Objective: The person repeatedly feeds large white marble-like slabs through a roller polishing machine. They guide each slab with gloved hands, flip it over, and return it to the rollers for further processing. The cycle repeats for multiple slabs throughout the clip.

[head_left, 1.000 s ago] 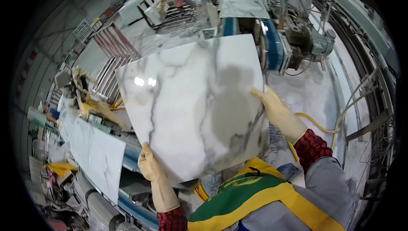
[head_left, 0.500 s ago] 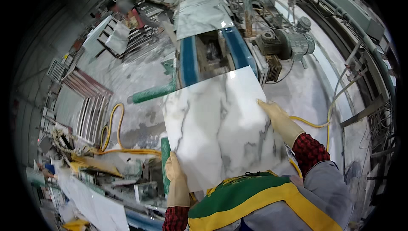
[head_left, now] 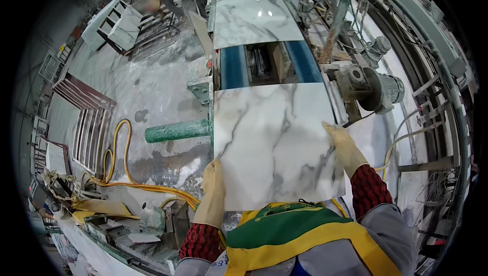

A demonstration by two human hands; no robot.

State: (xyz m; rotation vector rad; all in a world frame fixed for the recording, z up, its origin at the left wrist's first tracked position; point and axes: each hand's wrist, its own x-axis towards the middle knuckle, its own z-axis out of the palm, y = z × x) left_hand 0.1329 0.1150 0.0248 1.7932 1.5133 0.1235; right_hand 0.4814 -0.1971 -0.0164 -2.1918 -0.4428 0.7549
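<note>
A square white marble tile (head_left: 274,144) with grey veins lies flat in front of me, its near edge close to my green and yellow apron (head_left: 295,228). My left hand (head_left: 211,192), in a cream glove, grips its left edge near the front corner. On the opposite edge my right hand (head_left: 346,149), gloved alike, holds farther up. In both hands the fingers under the tile are hidden. The tile's far part covers the near stretch of two blue conveyor belts (head_left: 234,67). Beyond a gap, another veined tile (head_left: 256,14) rests across the belts.
A grey motor (head_left: 384,92) sits right of the conveyor. A green cylinder (head_left: 177,131) juts out leftward. Yellow hoses (head_left: 147,188) curl over the floor at left, near slatted racks (head_left: 94,136). Stone offcuts (head_left: 145,238) pile at lower left. Someone stands near the far-left frames.
The tile has turned square with the conveyor and now sits in line with its belts. Both hands keep their hold. My view has shifted, with the conveyor appearing nearer.
</note>
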